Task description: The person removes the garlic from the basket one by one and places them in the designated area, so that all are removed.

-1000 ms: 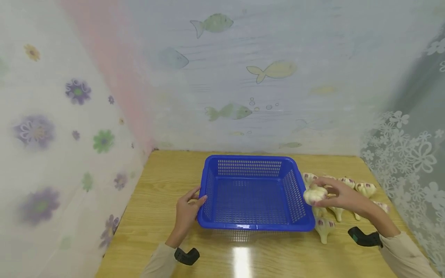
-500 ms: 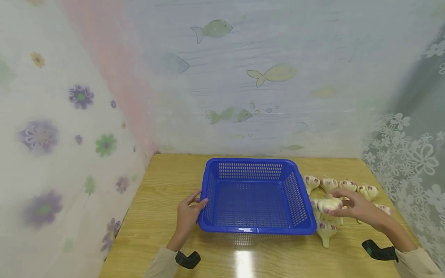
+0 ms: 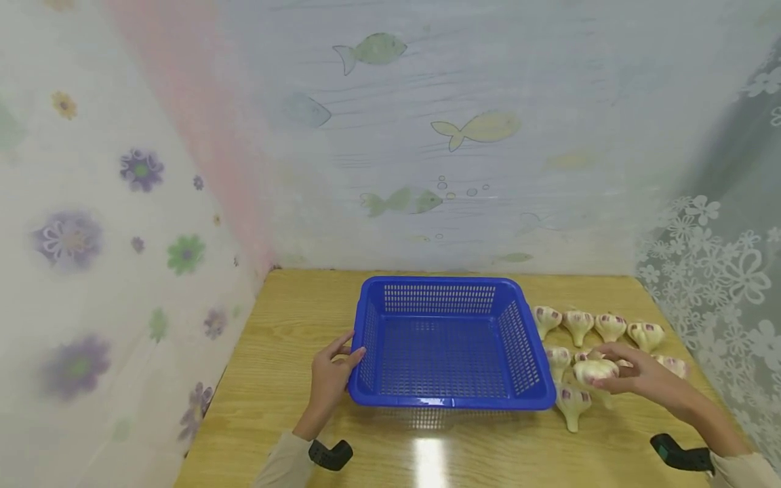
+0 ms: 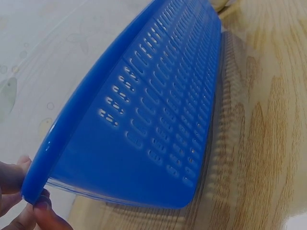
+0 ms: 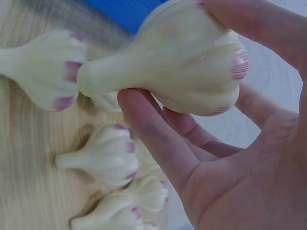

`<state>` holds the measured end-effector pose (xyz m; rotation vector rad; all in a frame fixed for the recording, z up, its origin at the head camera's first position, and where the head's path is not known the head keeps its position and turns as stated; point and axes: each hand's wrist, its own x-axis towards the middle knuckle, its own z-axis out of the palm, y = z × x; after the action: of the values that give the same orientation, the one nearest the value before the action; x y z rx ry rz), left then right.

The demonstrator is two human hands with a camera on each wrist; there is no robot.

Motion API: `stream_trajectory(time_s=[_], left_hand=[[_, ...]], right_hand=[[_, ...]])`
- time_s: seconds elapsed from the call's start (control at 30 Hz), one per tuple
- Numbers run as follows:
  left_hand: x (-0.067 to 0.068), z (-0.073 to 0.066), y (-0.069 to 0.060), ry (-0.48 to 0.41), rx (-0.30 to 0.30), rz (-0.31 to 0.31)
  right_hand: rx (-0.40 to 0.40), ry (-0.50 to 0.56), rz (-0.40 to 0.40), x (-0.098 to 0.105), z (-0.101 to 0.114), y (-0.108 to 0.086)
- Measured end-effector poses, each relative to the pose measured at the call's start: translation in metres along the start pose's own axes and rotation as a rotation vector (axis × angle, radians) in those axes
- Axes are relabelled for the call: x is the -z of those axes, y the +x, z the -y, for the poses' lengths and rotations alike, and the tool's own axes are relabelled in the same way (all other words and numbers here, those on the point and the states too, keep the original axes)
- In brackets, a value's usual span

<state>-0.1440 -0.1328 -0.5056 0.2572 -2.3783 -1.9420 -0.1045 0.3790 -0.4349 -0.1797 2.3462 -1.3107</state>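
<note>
A blue perforated plastic basket (image 3: pixel 451 280) stands on the wooden table. My left hand (image 3: pixel 329 379) grips its left rim, with the thumb on one side and fingers on the other; the left wrist view shows the basket's rim (image 4: pixel 53 139) between them. In my right hand (image 3: pixel 655 383) is a white garlic bulb (image 3: pixel 594 373) with purple patches, pinched between thumb and fingers. The right wrist view shows that garlic bulb (image 5: pixel 182 57) lifted above the others, its stem pointing left. Beside the basket lie several more garlic bulbs (image 3: pixel 610 327), some partly hidden by my right hand.
The wooden table (image 3: pixel 293 305) meets a fish-patterned wall covering (image 3: pixel 390 135) at the back. Flowered sheeting (image 3: pixel 91 291) hangs on the left, and a sheer flowered curtain (image 3: pixel 732 285) on the right. One garlic bulb (image 3: pixel 572 405) lies close to the basket's front right corner.
My right hand has carried the garlic bulb from the basket's right rim to the right and nearer to me, over the other bulbs. The left hand keeps its grip on the basket.
</note>
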Motion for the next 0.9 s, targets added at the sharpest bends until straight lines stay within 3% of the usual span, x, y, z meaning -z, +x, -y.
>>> stream_trajectory(time_s=[0.4,0.67,0.9], left_hand=[[0.000,0.000,0.002,-0.010,-0.011,-0.003],[0.000,0.000,0.003,0.004,-0.018,-0.003],[0.000,0.003,0.001,0.000,-0.024,-0.006]], right_hand=[[-0.078,0.044,0.025,0.007,-0.026,-0.007],[-0.226,0.010,0.028,0.009,-0.042,-0.010],[-0.253,0.088,0.032,0.006,-0.059,-0.013]])
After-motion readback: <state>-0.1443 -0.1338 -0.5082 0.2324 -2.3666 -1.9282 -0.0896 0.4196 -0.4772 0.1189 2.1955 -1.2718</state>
